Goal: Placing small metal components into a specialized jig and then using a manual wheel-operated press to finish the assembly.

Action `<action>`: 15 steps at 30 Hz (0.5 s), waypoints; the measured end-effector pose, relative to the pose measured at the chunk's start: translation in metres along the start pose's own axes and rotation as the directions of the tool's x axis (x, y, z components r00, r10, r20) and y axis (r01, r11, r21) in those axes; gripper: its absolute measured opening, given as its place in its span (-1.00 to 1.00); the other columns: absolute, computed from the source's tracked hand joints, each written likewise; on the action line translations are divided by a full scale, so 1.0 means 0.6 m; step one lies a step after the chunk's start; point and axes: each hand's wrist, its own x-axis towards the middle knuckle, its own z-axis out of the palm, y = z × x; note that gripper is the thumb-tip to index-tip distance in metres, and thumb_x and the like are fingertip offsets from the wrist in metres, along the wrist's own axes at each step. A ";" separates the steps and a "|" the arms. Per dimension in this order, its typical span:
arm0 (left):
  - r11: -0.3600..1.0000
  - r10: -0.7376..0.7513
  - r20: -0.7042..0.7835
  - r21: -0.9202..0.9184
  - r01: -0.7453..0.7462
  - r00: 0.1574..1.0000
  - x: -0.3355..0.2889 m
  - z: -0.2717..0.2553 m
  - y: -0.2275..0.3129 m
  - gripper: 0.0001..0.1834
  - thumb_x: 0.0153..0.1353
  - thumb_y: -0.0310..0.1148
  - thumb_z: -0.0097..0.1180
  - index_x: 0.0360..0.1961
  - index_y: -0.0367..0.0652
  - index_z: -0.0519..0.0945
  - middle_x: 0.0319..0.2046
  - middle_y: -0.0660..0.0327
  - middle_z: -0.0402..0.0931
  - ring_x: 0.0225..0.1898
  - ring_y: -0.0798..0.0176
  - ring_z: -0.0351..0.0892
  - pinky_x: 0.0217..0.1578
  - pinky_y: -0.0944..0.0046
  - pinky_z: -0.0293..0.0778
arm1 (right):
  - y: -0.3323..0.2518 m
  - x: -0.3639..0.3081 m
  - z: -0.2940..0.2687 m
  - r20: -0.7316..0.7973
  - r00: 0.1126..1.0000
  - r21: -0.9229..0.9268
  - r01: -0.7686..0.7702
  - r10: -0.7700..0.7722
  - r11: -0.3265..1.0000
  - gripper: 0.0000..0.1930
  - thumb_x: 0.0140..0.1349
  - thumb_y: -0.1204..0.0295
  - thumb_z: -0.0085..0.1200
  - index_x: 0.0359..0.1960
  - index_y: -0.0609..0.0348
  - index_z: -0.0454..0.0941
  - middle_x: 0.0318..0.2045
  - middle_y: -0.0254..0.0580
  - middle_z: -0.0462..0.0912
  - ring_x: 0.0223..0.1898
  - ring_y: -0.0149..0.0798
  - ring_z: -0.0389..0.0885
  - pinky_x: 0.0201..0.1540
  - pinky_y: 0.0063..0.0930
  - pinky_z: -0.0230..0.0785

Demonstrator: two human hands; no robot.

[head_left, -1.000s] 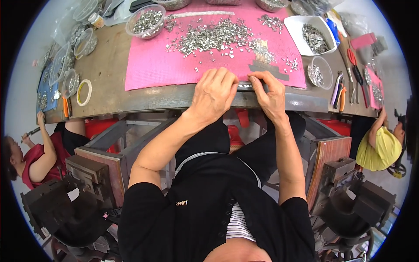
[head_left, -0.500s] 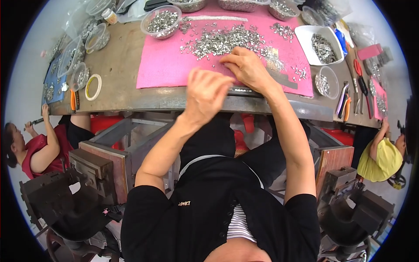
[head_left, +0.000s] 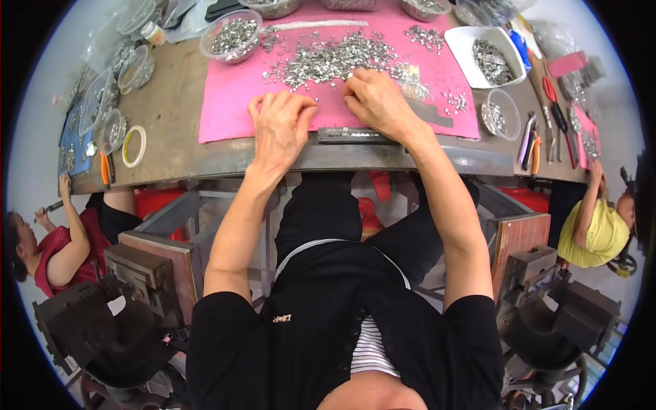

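Note:
Small silver metal pieces (head_left: 331, 58) lie in a loose heap on a pink ridged mat (head_left: 229, 109). My left hand (head_left: 279, 130) is over the mat's front part, left of the heap, fingers bent and thumb drawn in toward the forefinger. Whatever sits between its fingertips is too small to make out. At the heap's front edge my right hand (head_left: 381, 102) is closed, its fingertips pressed together low on the mat; what they hold is hidden. Between the hands, at the mat's front edge, lies a dark narrow bar (head_left: 352, 135) with bright pieces in a row along it.
A round clear tub (head_left: 232, 35) and a white tray (head_left: 486, 60) hold more pieces. At right are a small clear cup (head_left: 501, 115), pliers (head_left: 527, 140) and red-handled scissors (head_left: 552, 89). A tape roll (head_left: 134, 146) lies at left. Two co-workers sit at either side.
My left hand has moved left and away from the right hand, uncovering the dark bar. The right hand stays at the heap's front edge. The whole view has shifted slightly.

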 end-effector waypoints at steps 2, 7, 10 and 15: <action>1.000 0.011 -0.031 0.002 -0.010 0.999 0.011 -0.004 -0.021 -0.93 0.19 -0.36 0.33 -0.30 -0.05 0.72 -0.34 0.26 0.63 -0.19 0.15 0.54 0.08 0.02 0.24 | -0.005 -0.011 -0.028 0.073 0.977 0.234 -0.211 0.199 0.949 -0.89 0.24 0.49 0.20 -0.33 0.29 0.58 -0.39 -0.08 0.61 -0.34 -0.06 0.66 -0.24 -0.24 0.51; 0.996 -0.051 -0.063 -0.082 0.046 0.997 0.064 -0.001 -0.088 -0.94 0.22 -0.47 0.25 -0.28 -0.13 0.67 -0.31 0.17 0.65 -0.23 0.04 0.56 -0.16 0.07 0.41 | -0.038 -0.081 -0.097 0.187 0.850 0.406 -0.524 0.493 0.749 -0.87 0.30 0.50 0.17 -0.23 0.34 0.59 -0.27 -0.13 0.72 -0.29 -0.35 0.66 -0.15 -0.44 0.50; 0.998 -0.020 -0.082 -0.068 0.014 0.996 0.092 0.011 -0.109 -0.95 0.23 -0.47 0.23 -0.28 -0.17 0.66 -0.32 0.12 0.63 -0.25 0.00 0.55 -0.17 0.06 0.45 | -0.055 -0.118 -0.088 0.101 0.864 0.497 -0.474 0.494 0.727 -0.89 0.30 0.53 0.17 -0.22 0.33 0.58 -0.23 -0.11 0.73 -0.22 -0.34 0.65 -0.09 -0.43 0.48; 0.998 0.058 -0.100 0.024 -0.056 0.993 0.108 0.035 -0.113 -0.87 0.27 -0.45 0.22 -0.17 -0.12 0.71 -0.30 0.19 0.62 -0.21 0.08 0.54 -0.11 0.10 0.41 | -0.070 -0.133 -0.064 -0.078 0.911 0.447 -0.332 0.406 0.831 -0.90 0.19 0.64 0.19 -0.28 0.28 0.54 -0.28 -0.12 0.67 -0.21 -0.08 0.65 -0.12 -0.29 0.47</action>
